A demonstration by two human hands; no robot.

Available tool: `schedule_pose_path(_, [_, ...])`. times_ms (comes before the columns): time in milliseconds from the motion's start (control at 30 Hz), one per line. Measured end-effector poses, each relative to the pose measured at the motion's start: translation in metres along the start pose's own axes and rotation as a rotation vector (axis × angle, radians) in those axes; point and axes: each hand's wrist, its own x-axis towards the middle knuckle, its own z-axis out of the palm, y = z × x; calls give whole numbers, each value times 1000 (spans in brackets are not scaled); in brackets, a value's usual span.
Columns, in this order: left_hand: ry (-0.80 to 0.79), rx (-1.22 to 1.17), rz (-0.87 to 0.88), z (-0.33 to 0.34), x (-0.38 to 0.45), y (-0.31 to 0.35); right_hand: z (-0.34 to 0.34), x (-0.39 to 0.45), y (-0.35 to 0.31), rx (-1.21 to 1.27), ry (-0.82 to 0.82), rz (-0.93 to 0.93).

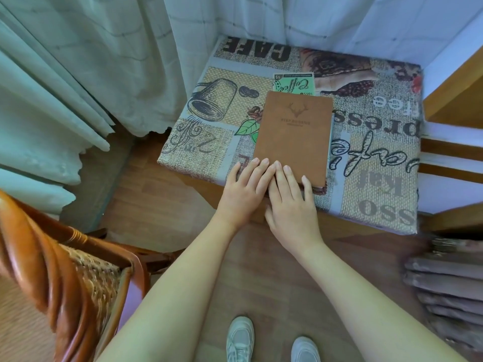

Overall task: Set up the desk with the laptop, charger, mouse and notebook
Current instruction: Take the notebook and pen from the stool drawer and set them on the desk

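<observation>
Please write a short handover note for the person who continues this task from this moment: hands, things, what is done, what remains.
Left hand: open, fingers flat on the near edge of the brown notebook.
Right hand: open, fingers flat on the same edge.
The notebook lies closed on the coffee-print tablecloth.
Done: notebook appears placed.
Left: laptop, charger and mouse are not in view; bring and arrange them.

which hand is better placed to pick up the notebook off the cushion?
Probably the right hand: its fingers lie on the notebook near edge, reaching its near-right corner, so it could curl round that edge. The left hand rests at the near-left corner, only its fingertips on the cover, the rest on the cushion.
</observation>
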Motion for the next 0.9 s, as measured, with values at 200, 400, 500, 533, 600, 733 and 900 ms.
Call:
schedule_pose_path(200, [-3, 55, 27, 0, 2, 0, -1, 1, 3, 16, 13, -21])
schedule_pose_path(400, [-102, 87, 60, -5, 7, -1, -12, 6, 16, 161, 56, -51])
schedule_pose_path(500, [-170, 85, 160, -16, 19, -15, -22, 17, 37, 301, 238, 27])
schedule_pose_path(533, [-182, 64, 203, -21, 24, -21, -26, 21, 45, 346, 289, 83])
schedule_pose_path(600, [-189, 12, 247, -32, 35, -27, -32, 30, 63, 415, 304, 247])
schedule_pose_path(733, [-220, -12, 16, -43, 62, -23, -36, 56, 95, 787, 216, 780])
schedule_pose_path(900, [-401, -463, -697, -40, 97, -15, -43, 87, 110, 1052, 34, 1030])
